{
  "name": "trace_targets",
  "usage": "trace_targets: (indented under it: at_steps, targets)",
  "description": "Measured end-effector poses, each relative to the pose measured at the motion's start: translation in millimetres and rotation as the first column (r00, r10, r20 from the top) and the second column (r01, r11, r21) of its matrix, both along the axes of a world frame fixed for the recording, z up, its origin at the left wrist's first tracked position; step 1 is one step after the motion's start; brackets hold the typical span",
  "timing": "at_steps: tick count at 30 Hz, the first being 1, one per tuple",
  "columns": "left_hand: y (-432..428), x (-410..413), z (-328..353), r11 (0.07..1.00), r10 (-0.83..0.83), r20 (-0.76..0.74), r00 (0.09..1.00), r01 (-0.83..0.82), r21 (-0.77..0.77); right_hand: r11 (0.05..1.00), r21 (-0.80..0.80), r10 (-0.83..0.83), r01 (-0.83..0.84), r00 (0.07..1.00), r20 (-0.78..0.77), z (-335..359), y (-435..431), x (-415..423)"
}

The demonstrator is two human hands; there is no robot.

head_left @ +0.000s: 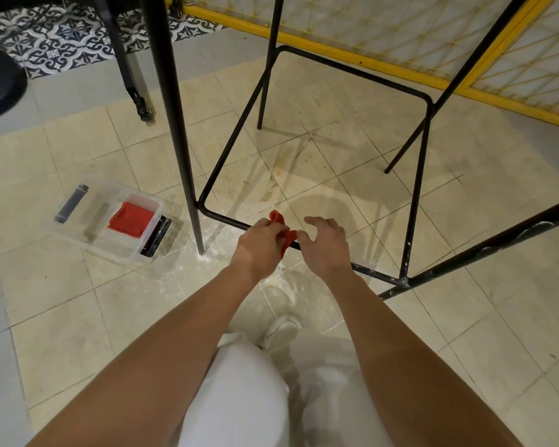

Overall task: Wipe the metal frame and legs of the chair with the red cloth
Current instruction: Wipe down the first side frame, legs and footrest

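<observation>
Trousers above dusty beige tiles under chair frame

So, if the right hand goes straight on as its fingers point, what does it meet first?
Probably the red cloth that the left hand holds on the lower bar. The open right hand points at it from close by, though depth is unclear and it might pass just above.

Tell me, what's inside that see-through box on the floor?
A folded red cloth lies in the clear box, at the end nearest the chair leg. Anything under that cloth is covered, so I cannot tell.
</observation>
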State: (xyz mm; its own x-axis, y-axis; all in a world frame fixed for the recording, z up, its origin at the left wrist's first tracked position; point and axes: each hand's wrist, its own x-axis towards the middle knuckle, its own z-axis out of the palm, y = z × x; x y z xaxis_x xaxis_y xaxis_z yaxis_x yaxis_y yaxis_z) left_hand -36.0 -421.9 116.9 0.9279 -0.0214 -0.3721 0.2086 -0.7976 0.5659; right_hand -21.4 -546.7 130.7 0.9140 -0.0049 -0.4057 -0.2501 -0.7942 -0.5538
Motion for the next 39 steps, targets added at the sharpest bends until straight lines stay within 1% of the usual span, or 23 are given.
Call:
trace_targets:
  at_steps: [2,4,6,8,11,13,17,20,22,29,34,36,37,38,39]
  targets:
    - [0.6,-3.2,-2.2,0.998,-0.046,0.008,0.999,0.046,-0.039,1.0,0.006,-0.004,0.004,1.0,0.004,0.5,-1.0,-1.2]
    - [8.4,-4.5,-1.6,0.996,-0.057,0.02,0.998,0.058,-0.065,1.0,0.017,-0.011,0.011,1.0,0.007,1.2,-3.9,-2.3]
    - [22.2,-3.6,1.2,0.996,-0.004,0.037,0.999,0.007,-0.09,1.0,0.021,-0.015,0.014,1.0,0.008,1.3,-7.9,-2.2]
    - [38.1,-2.1,3.7,0.991,0.092,0.022,0.996,-0.089,-0.096,0.999,0.027,-0.025,0.025,1.0,0.0,0.6,-12.5,-2.1]
    - [50.8,4.0,3.8,0.983,0.184,0.04,0.982,-0.184,-0.017,0.998,0.042,-0.05,0.05,0.999,-0.009,0.4,-19.1,-1.7]
    - [45.1,7.4,6.0,0.975,0.218,0.023,0.976,-0.219,0.031,0.996,0.06,-0.067,0.067,0.998,-0.012,1.6,-22.6,-1.7]
    - [18.7,9.7,13.2,0.962,0.27,-0.015,0.963,-0.269,0.044,0.996,0.069,-0.063,0.063,0.998,0.002,4.0,-25.1,-1.0]
    - [-2.6,7.1,13.1,0.979,0.2,-0.055,0.978,-0.198,0.04,0.995,0.07,-0.075,0.075,0.997,0.003,4.6,-27.1,0.1]
    - [-17.2,3.3,11.9,0.988,0.145,-0.039,0.989,-0.143,0.059,0.994,0.076,-0.083,0.083,0.997,0.0,5.3,-28.5,0.5]
    - [-51.8,-4.7,9.0,0.999,0.008,-0.01,1.0,-0.007,0.047,0.995,0.056,-0.08,0.08,0.997,-0.003,4.7,-34.0,0.4]
    - [-33.0,-4.0,6.8,0.995,-0.055,-0.044,0.997,0.052,-0.083,0.993,0.078,-0.089,0.09,0.996,-0.008,3.6,-38.3,-0.3]
    - [-23.0,-0.8,7.5,0.994,-0.004,-0.055,0.998,-0.002,-0.106,0.99,0.091,-0.106,0.106,0.994,-0.01,3.0,-41.4,-0.2]
    - [-18.7,0.6,6.8,0.991,0.061,-0.058,0.996,-0.067,-0.112,0.989,0.094,-0.115,0.115,0.993,-0.007,2.5,-43.0,-0.3]
    - [-15.7,1.4,7.2,0.976,0.156,-0.072,0.985,-0.165,-0.145,0.988,0.096,-0.123,0.123,0.992,-0.006,2.1,-44.7,-0.3]
    - [-14.8,1.8,8.4,0.945,0.248,-0.104,0.963,-0.264,-0.192,0.986,0.098,-0.132,0.131,0.991,-0.005,1.8,-46.3,-0.1]
